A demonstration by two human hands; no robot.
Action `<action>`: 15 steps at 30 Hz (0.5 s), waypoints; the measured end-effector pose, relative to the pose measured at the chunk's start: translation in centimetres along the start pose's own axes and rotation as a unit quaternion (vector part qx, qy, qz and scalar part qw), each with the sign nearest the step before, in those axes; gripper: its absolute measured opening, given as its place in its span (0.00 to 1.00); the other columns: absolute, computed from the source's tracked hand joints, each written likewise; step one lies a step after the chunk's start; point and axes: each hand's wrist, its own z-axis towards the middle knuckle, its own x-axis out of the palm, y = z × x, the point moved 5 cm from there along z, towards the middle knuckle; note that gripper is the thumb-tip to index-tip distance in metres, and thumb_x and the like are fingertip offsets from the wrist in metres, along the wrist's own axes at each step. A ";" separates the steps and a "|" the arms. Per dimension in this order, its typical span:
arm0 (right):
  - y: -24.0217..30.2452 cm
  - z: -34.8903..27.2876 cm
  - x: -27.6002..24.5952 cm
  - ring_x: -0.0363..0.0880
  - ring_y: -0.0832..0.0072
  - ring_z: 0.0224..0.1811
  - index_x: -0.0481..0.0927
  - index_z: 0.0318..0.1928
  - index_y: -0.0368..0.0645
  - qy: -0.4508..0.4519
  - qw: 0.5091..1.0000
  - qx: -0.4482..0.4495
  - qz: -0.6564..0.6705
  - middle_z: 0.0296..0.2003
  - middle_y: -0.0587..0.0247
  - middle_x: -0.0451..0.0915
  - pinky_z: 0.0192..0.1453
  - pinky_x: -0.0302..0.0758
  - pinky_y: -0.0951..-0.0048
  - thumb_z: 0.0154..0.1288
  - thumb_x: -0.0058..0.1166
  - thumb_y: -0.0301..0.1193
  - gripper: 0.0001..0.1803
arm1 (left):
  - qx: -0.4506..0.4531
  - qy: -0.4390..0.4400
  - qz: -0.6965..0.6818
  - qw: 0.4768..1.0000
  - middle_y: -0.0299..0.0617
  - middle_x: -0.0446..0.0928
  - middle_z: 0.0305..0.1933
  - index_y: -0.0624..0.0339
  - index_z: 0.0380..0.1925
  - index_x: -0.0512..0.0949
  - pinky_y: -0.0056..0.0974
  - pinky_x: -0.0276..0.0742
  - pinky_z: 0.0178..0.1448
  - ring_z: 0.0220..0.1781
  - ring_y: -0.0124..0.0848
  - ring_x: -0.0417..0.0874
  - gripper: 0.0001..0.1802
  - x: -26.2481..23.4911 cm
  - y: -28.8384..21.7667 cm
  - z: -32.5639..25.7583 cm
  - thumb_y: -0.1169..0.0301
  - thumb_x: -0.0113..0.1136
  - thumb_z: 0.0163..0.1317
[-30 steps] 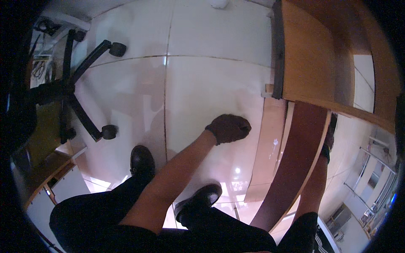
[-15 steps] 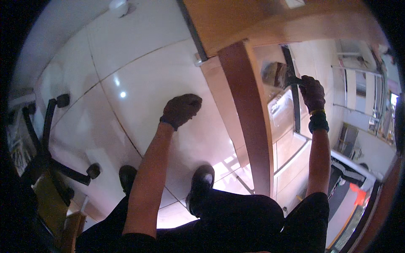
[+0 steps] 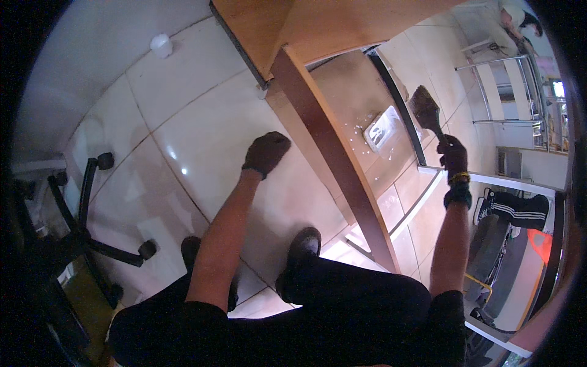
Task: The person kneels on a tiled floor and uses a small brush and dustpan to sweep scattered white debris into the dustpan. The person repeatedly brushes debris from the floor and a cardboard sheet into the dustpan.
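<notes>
My right hand, in a dark glove with a yellow band at the wrist, is closed round the handle of a wide flat brush. Its dark bristles point up and away, just right of a dark upright bar. A small shiny pale plastic tray lies left of the brush, with white specks scattered about it. Beyond the other side of a wooden panel, my left hand, also gloved, hangs over the tiled floor. Its fingers are curled into a loose fist, and nothing shows in it.
A wooden top juts in above the panel. At the left stands a black wheeled chair base. A white round object sits by the wall. Metal racks and a shelf with shoes stand right; a person is far right.
The brush has moved away from over the tray to the right of the dark bar, uncovering the tray and specks. My view has shifted; my left hand stays in a similar place.
</notes>
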 end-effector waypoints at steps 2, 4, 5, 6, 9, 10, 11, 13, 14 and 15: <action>-1.6 -0.6 1.1 0.69 0.81 0.15 0.78 0.43 0.43 -0.016 0.992 0.039 0.122 0.24 0.67 0.77 0.17 0.66 0.79 0.60 0.54 0.37 0.14 | 0.014 0.040 -0.124 0.991 0.45 0.80 0.29 0.57 0.33 0.80 0.37 0.77 0.39 0.28 0.32 0.81 0.15 1.3 -3.0 0.7 0.59 0.52 0.55; -1.8 -0.4 3.4 0.70 0.81 0.15 0.79 0.40 0.43 -0.022 0.994 0.031 0.099 0.23 0.68 0.77 0.16 0.65 0.79 0.60 0.54 0.39 0.14 | -0.160 0.241 -0.146 0.946 0.42 0.80 0.28 0.57 0.30 0.80 0.37 0.76 0.35 0.26 0.32 0.79 0.15 0.2 -5.0 0.6 0.57 0.53 0.56; -1.9 -0.1 4.5 0.70 0.82 0.15 0.79 0.39 0.44 -0.027 0.994 0.023 0.100 0.22 0.69 0.76 0.17 0.65 0.78 0.61 0.54 0.42 0.15 | -0.216 0.299 -0.119 0.922 0.41 0.79 0.27 0.56 0.29 0.81 0.37 0.75 0.33 0.26 0.31 0.79 0.15 0.0 -4.7 1.0 0.57 0.54 0.55; -2.9 0.3 4.8 0.70 0.83 0.16 0.79 0.38 0.44 -0.034 0.995 0.019 0.092 0.22 0.70 0.76 0.18 0.66 0.77 0.61 0.54 0.44 0.16 | -0.265 0.363 -0.101 0.888 0.41 0.79 0.26 0.56 0.28 0.81 0.37 0.75 0.32 0.26 0.31 0.79 0.14 0.2 -5.0 1.0 0.57 0.54 0.55; -2.6 -0.7 5.4 0.78 0.60 0.31 0.78 0.30 0.45 -0.094 0.989 -0.055 -0.102 0.28 0.57 0.79 0.33 0.75 0.61 0.60 0.49 0.39 0.12 | -0.241 0.321 0.068 0.913 0.38 0.77 0.22 0.53 0.27 0.79 0.37 0.71 0.22 0.18 0.30 0.74 0.11 -4.7 -8.8 1.4 0.60 0.55 0.56; -2.0 -0.9 5.5 0.78 0.56 0.34 0.78 0.29 0.45 -0.128 0.902 -0.181 -0.371 0.30 0.56 0.80 0.35 0.74 0.58 0.60 0.48 0.38 0.11 | -0.267 0.321 0.114 0.901 0.40 0.81 0.33 0.54 0.30 0.82 0.44 0.75 0.38 0.29 0.36 0.80 0.11 -7.0 -11.2 0.7 0.66 0.52 0.51; -3.7 0.4 5.0 0.78 0.58 0.33 0.78 0.29 0.47 -0.124 0.918 -0.212 -0.310 0.29 0.57 0.79 0.34 0.74 0.59 0.61 0.47 0.39 0.11 | -0.281 0.316 0.117 0.899 0.42 0.81 0.34 0.55 0.32 0.82 0.43 0.75 0.39 0.31 0.37 0.80 0.13 -8.8 -13.1 0.2 0.67 0.51 0.50; -3.9 3.2 5.4 0.78 0.59 0.34 0.79 0.30 0.48 -0.098 0.913 -0.230 -0.323 0.30 0.58 0.78 0.37 0.74 0.61 0.62 0.45 0.35 0.10 | -0.216 0.264 0.057 0.938 0.45 0.81 0.32 0.58 0.30 0.82 0.43 0.77 0.38 0.27 0.38 0.80 0.14 -12.6 -18.2 -1.5 0.61 0.54 0.50; -2.6 3.9 6.2 0.78 0.61 0.35 0.79 0.31 0.48 -0.103 0.903 -0.272 -0.317 0.30 0.59 0.77 0.38 0.74 0.62 0.62 0.45 0.33 0.09 | -0.185 0.246 0.073 0.949 0.45 0.82 0.31 0.58 0.29 0.82 0.43 0.77 0.37 0.27 0.37 0.81 0.13 -14.2 -20.6 -2.0 0.61 0.56 0.50; -2.6 2.7 5.0 0.78 0.62 0.35 0.80 0.32 0.48 -0.119 0.891 -0.282 -0.334 0.30 0.59 0.77 0.38 0.74 0.63 0.62 0.44 0.32 0.09 | -0.123 0.259 0.079 0.955 0.46 0.82 0.30 0.58 0.29 0.82 0.42 0.78 0.36 0.26 0.37 0.81 0.13 -12.0 -22.2 -0.2 0.62 0.58 0.51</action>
